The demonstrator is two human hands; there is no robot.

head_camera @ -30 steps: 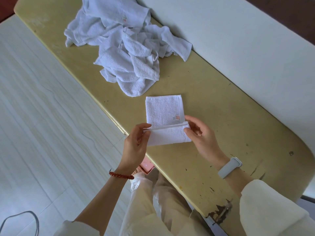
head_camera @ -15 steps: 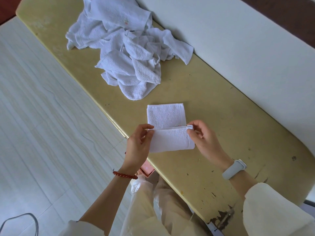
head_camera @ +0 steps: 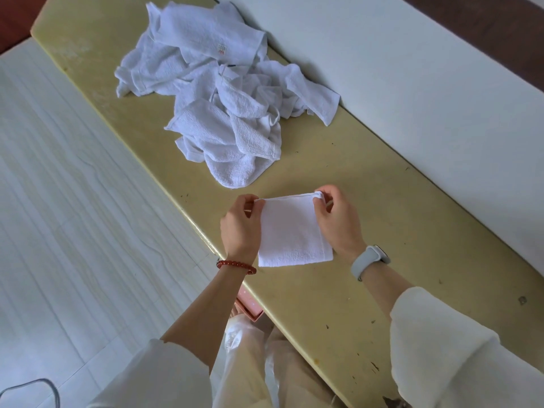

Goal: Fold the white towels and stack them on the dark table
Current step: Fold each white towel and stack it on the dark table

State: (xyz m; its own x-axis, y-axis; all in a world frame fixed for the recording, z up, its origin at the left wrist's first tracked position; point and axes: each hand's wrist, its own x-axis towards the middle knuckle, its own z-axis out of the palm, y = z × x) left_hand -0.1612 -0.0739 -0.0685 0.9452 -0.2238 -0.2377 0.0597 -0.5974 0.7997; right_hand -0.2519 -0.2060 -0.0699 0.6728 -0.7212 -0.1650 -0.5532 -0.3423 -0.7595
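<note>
Left hand (head_camera: 240, 225) and right hand (head_camera: 338, 220) each pinch far corner of folded towel (head_camera: 294, 231) between them; unfolded towel pile (head_camera: 223, 92) beyond hands on yellow table (head_camera: 412, 231).

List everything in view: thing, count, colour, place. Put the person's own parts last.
folded towel: one, white, near table edge, held at its far corners
towel pile: one heap, count unclear, white, far end of table
table: one, yellowish, runs diagonally
panel: one, white, along table's far side
floor: pale tiles, left
pink box: one, under the table edge
bracelet: one, red beads, left wrist
wristband: one, grey, right wrist
left hand: pinches towel's left corner
right hand: pinches towel's right corner
</note>
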